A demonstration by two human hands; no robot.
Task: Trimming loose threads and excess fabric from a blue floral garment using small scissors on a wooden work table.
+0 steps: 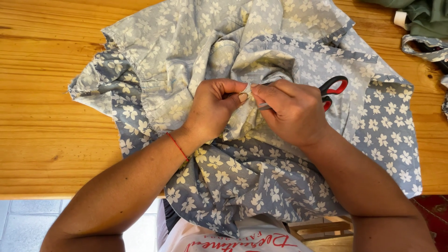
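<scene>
A grey-blue garment point(261, 172) printed with white flowers lies crumpled on a wooden table point(46, 116) and hangs over its near edge. My left hand point(214, 109) pinches a small fold of the fabric at the middle of the garment. My right hand point(291, 112) meets it there, fingers closed on the same fold and on a thin metal tool whose tip shows under my fingers. Scissors with red-and-black handles point(333, 88) lie on the fabric right behind my right hand. A thin red string circles my left wrist.
Green fabric point(420, 16) and a strip of the same floral cloth point(427, 49) lie at the table's far right corner. Pale floor tiles point(28, 219) show below the table's near edge at left, a red rug point(431, 210) at right.
</scene>
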